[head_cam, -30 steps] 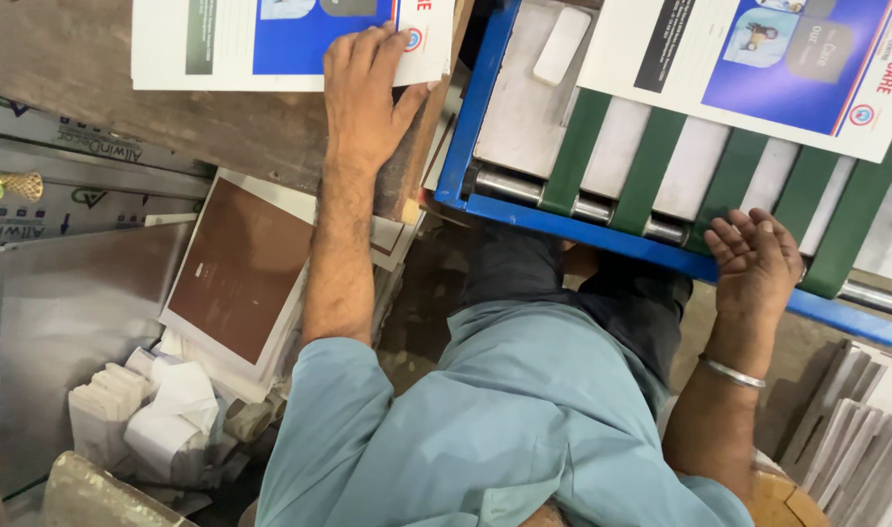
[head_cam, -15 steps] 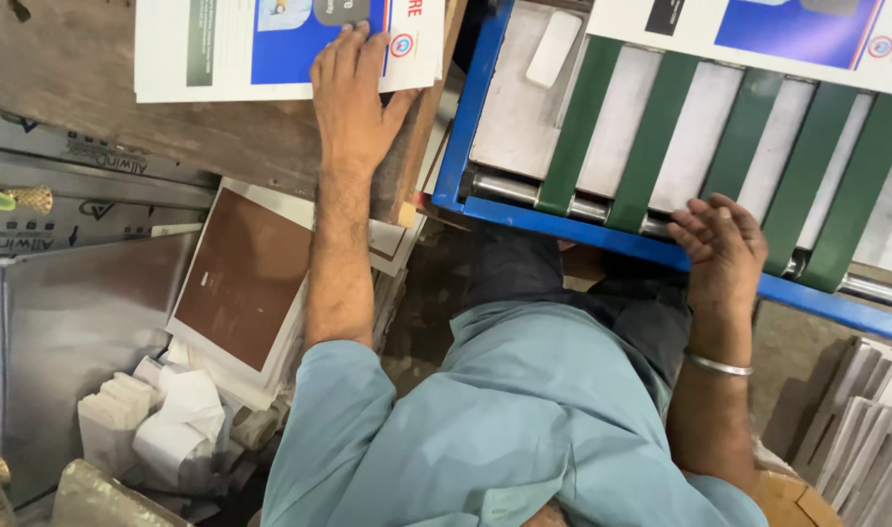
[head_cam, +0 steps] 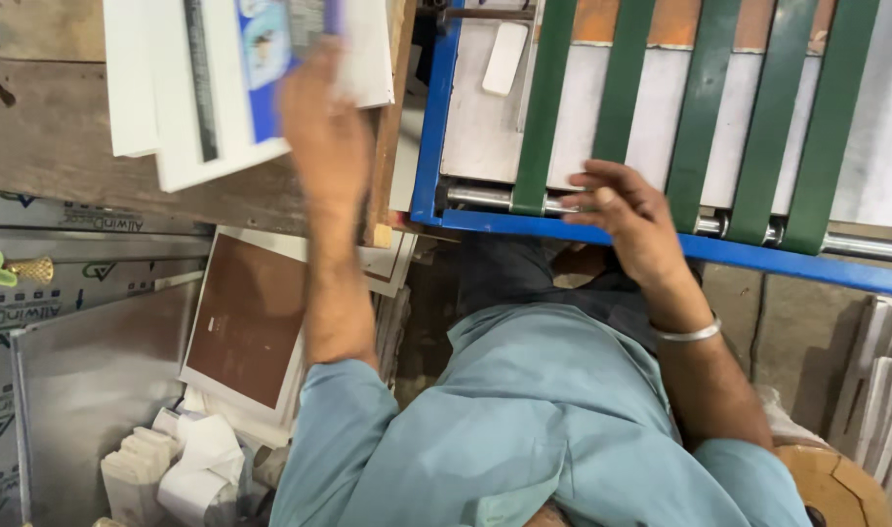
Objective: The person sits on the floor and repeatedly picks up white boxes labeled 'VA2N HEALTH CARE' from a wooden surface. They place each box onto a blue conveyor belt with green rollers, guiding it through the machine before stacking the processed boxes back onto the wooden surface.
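Observation:
My left hand (head_cam: 324,146), blurred with motion, grips the top white printed sheet (head_cam: 212,98), which has a blue panel and lies tilted on a stack on the wooden table (head_cam: 65,166). My right hand (head_cam: 627,210) rests with its fingers spread on the metal roller (head_cam: 475,198) and the blue frame (head_cam: 428,127) of a conveyor with green belts (head_cam: 627,78). It holds nothing. A metal bangle (head_cam: 688,334) circles my right wrist.
A small white piece (head_cam: 505,59) lies on the conveyor bed. Below the table stand a brown-faced board (head_cam: 251,312), a grey metal sheet (head_cam: 85,390) and several folded white paper pieces (head_cam: 173,468). Stacks of pale cards (head_cam: 880,390) lean at the right.
My left hand has gone from lying flat on the sheet to gripping it, and the sheet is now skewed. My right hand has slid left along the blue frame. The large printed sheet on the belts has left view.

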